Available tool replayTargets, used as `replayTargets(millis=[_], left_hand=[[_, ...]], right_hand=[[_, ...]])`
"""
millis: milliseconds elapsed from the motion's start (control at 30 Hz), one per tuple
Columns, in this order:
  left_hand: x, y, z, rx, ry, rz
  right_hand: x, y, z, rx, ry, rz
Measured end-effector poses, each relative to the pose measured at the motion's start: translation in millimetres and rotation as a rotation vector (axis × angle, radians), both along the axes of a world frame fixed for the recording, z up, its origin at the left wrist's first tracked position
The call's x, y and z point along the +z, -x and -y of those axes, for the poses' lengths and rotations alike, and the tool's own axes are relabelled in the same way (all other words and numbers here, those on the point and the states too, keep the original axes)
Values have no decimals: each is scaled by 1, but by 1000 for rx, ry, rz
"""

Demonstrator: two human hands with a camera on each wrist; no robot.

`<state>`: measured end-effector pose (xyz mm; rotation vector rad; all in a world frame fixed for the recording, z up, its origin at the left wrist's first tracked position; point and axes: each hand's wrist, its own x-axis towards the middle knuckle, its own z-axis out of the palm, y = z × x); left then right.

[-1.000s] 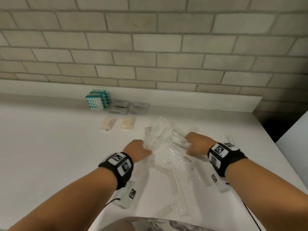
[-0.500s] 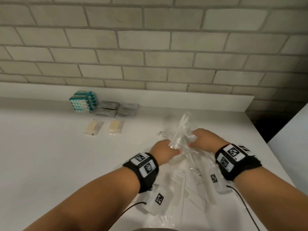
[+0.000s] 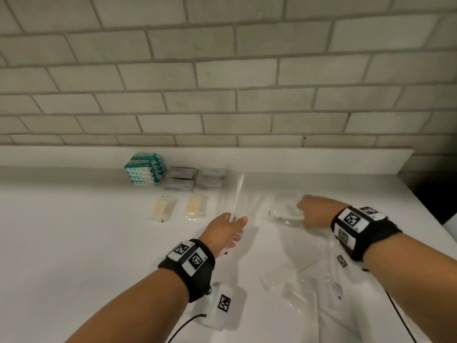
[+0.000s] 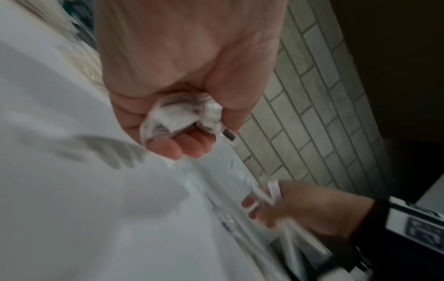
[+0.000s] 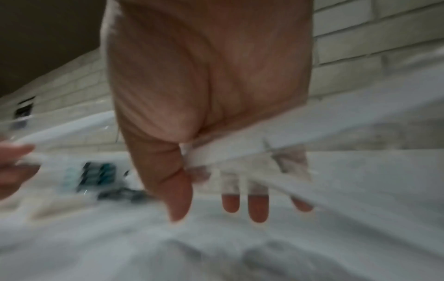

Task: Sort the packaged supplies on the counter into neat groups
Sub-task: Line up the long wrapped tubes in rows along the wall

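My left hand point(image 3: 230, 229) grips a bunch of long clear plastic packets point(image 3: 237, 196) by their lower ends, and they point up and away from me. In the left wrist view its fingers point(image 4: 190, 140) curl round the crumpled packet ends point(image 4: 182, 114). My right hand point(image 3: 312, 212) is farther right and holds a separate bunch of clear packets point(image 3: 285, 212) low over the white counter point(image 3: 74, 243). In the blurred right wrist view the thumb point(image 5: 177, 190) pins a packet strip point(image 5: 230, 154) across the fingers.
Sorted groups lie by the backsplash: stacked teal boxes point(image 3: 144, 169), two piles of grey sachets point(image 3: 181, 179), and two cream packets point(image 3: 163, 209) in front of them. Loose clear packets point(image 3: 296, 288) are scattered at the near right. The counter ends at the right edge point(image 3: 430, 214).
Both hands held one bundle of clear packets together; they have now parted, the left going left with some packets, the right going right with the others.
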<state>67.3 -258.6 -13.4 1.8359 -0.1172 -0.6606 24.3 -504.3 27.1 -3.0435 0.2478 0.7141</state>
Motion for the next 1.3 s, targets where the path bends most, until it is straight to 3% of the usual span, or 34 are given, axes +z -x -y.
replayTargets(millis=[133,233,267,400,467,567,667,733,800,900,1000,1067,1167,1233,1300], left_hand=[[6,-14,5,10,132,-51],[10,-25,3,12,178,-104],[12,-27,2,10,187,-130],[13,-34,-7,-105,219,-246],[13,-35,-10,-170,245,-287],[14,-41,-11,-51,268,-321],[13,-46,-12,26,226,-266],[12,-47,-9,-21,150,-201],[12,-49,-5,-86,25,-130],[18,-55,1,-220,-279,121],[29,-59,4,-617,-829,558],[36,-55,10,-878,-1084,741],[33,-42,14,-938,-1014,923],[24,-26,10,-829,-890,1063],[10,-6,5,-775,-879,1104]], right_hand=[[21,-50,-17,-133,-149,251],[14,-72,-30,-279,-65,285],[9,-74,-34,-256,-7,331],[-8,-73,-59,258,30,535],[-18,-72,-66,374,44,542],[-20,-66,-55,155,10,441],[-16,-58,-43,-282,-438,226],[-20,-54,-42,-385,-615,42],[-28,-48,-44,-457,-653,-88],[-31,-39,-43,-561,-561,-62],[-25,-30,-43,-578,-547,-26],[-23,-26,-44,-620,-580,-20],[-23,-23,-49,-625,-572,-26],[-19,-17,-55,-437,-398,1],[-20,-9,-63,-254,-244,44]])
